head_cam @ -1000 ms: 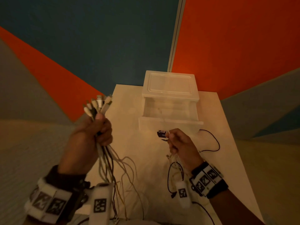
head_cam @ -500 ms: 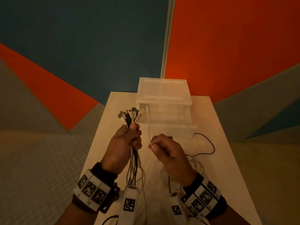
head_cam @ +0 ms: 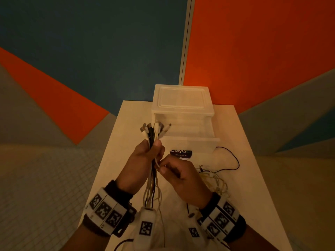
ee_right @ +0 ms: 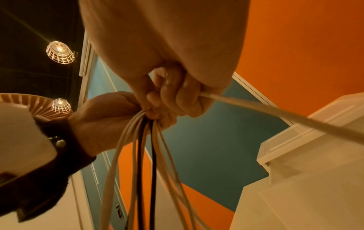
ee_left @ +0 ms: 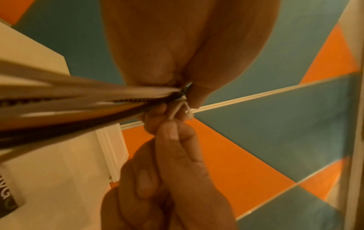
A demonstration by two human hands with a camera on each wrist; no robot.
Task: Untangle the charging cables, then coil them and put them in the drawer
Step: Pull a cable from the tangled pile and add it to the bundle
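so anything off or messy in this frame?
Only unfinished work. A loose cable tangle and a black cable lie uncoiled on the table right of the open drawer. Left hand grips the cable bundle; right hand pinches a white cable.

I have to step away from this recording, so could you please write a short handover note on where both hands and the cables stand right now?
Left hand: grips the bundle of cables upright, plugs fanned out above the fist.
Right hand: pinches one white cable at the bundle, right beside the left hand.
Loose cables: a pale tangle and a black lead lie on the table, right of the hands.
Drawer: pulled open; its contents cannot be told.
Done: cable ends gathered.
Left: separate the rest, coil, put in the drawer.
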